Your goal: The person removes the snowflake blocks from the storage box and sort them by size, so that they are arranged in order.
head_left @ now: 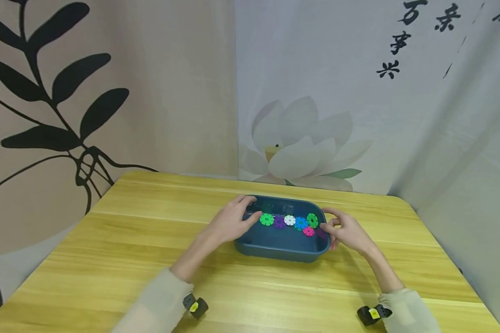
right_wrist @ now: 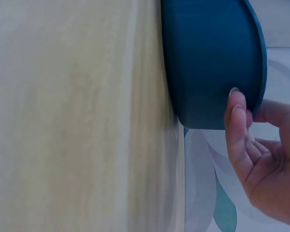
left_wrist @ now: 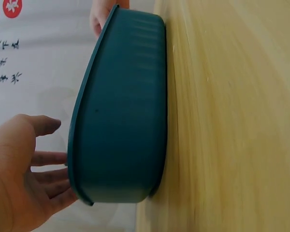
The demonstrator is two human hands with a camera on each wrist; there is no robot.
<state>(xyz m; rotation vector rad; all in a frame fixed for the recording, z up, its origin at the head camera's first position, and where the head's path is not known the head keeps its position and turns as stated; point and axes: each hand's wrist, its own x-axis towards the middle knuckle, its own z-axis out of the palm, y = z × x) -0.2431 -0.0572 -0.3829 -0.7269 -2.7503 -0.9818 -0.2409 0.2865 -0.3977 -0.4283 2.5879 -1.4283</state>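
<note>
A dark blue plastic bin (head_left: 275, 253) with rounded corners sits on the wooden table. Inside, along its far side, lie several flower-shaped plastic discs: a light green disc (head_left: 266, 219), a white disc (head_left: 289, 220), a blue disc (head_left: 301, 224), a pink disc (head_left: 308, 231) and others in purple and green. My left hand (head_left: 230, 221) is at the bin's left end, fingers by the rim and thumb stretched out above the inside. The left wrist view shows that thumb apart from the rim. At the opposite end, my right hand (right_wrist: 275, 159) pinches the rim, with fingertips against the outer wall.
The wooden table (head_left: 150, 259) extends around the bin on all sides. Behind it hangs a printed curtain (head_left: 183, 92) with dark leaves, a lotus and black characters. A small black camera (head_left: 196, 307) is strapped to the left wrist, another camera (head_left: 372, 314) to the right.
</note>
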